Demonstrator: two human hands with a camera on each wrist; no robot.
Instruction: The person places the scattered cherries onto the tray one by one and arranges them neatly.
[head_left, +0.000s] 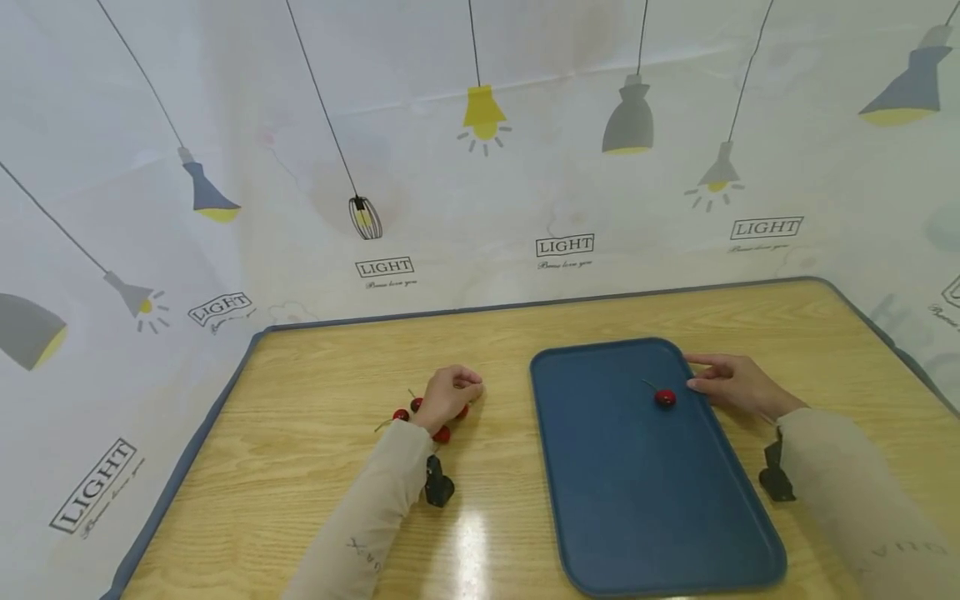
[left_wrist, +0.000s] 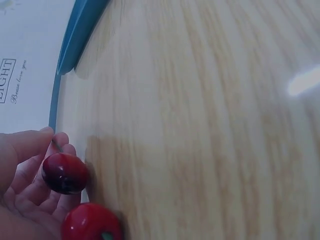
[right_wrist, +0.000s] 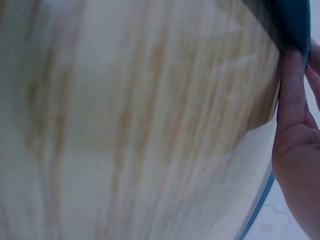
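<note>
In the left wrist view, the left hand (head_left: 447, 397) pinches the thin stem of a dark red cherry (left_wrist: 65, 172) between thumb and fingertips. A brighter red cherry (left_wrist: 92, 222) lies close below it on the table. Around this hand in the head view are several more cherries (head_left: 401, 414), some partly hidden by the hand and wrist. At the upper right rim of a blue tray (head_left: 637, 483), the right hand (head_left: 738, 383) rests with thumb and extended fingers touching the edge. One stemmed cherry (head_left: 665, 398) lies on the tray near that hand.
The wooden table (head_left: 315, 500) has a blue edge strip (head_left: 420, 315) along its back and sides. Behind and beside it hangs a pale sheet (head_left: 465, 208) printed with lamps. Black wrist cameras (head_left: 438, 482) sit below both hands.
</note>
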